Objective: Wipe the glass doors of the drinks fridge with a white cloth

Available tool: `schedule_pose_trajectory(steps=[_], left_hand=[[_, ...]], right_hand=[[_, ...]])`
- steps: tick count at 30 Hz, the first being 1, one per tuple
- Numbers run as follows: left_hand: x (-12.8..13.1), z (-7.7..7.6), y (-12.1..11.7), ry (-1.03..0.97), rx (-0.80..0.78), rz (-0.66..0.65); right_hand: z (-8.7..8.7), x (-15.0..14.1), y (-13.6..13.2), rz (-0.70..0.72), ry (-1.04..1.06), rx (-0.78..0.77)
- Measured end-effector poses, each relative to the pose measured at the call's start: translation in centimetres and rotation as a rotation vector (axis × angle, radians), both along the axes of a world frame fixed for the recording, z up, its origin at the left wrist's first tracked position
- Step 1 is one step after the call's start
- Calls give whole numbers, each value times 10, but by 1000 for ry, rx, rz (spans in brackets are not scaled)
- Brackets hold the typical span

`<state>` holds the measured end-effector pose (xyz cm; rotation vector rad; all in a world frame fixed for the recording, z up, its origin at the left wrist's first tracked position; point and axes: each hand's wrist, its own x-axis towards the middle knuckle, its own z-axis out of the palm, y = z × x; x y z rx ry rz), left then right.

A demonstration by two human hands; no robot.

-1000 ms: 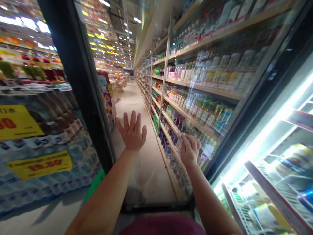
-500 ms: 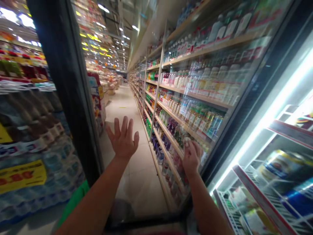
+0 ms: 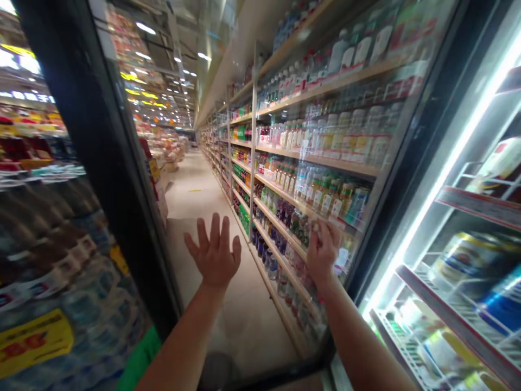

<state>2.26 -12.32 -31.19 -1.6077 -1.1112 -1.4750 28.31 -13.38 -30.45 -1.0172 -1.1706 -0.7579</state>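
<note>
An open glass door with a thick black frame (image 3: 87, 146) fills the view in front of me. My left hand (image 3: 217, 254) is spread with its palm toward the glass and appears to lie flat against it. Over on the right side of the pane, my right hand (image 3: 323, 251) is closed, its fingers curled in. A small pale bit shows at its fingertips, too blurred to name. Through the glass, shelves with rows of bottles (image 3: 325, 198) appear beyond both hands.
On the right is a lit fridge with wire shelves (image 3: 468, 203) and cans (image 3: 464, 255). Stacked packs of bottles (image 3: 81, 293) with a yellow price sign (image 3: 35, 342) stand at the left. A pale floor aisle (image 3: 191, 201) runs away behind the glass.
The view has shifted slightly. My left hand sits a little further right and lower in the picture, still spread; my right hand remains closed at nearly the same spot.
</note>
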Motion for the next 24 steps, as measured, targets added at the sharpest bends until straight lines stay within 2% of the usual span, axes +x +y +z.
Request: schedule_pose_trajectory(steps=[3, 5, 7, 9, 11, 13, 16, 18, 20, 24], left_hand=[[0, 1, 3, 9, 9, -17], [1, 3, 5, 20, 17, -8], [0, 4, 8, 35, 32, 6], [-2, 4, 10, 48, 21, 1], [-6, 3, 12, 56, -24, -20], [-8, 2, 15, 59, -67, -29], [-8, 0, 17, 58, -90, -21], [-8, 0, 18, 40, -110, -33], [-7, 0, 17, 11, -146, -65], [-10, 0, 14, 4, -167, -112]], right_hand=[[56, 5, 13, -52, 190, 106], [79, -12, 17, -49, 213, 161], [83, -47, 15, -8, 105, 160], [77, -84, 9, 78, -127, 94], [79, -106, 4, 137, -346, 32], [98, -105, 6, 118, -409, 7], [144, -84, 20, 29, -223, 71], [162, -79, 27, -3, -120, 140], [161, -87, 27, 14, -159, 138], [135, -112, 13, 102, -563, 36]])
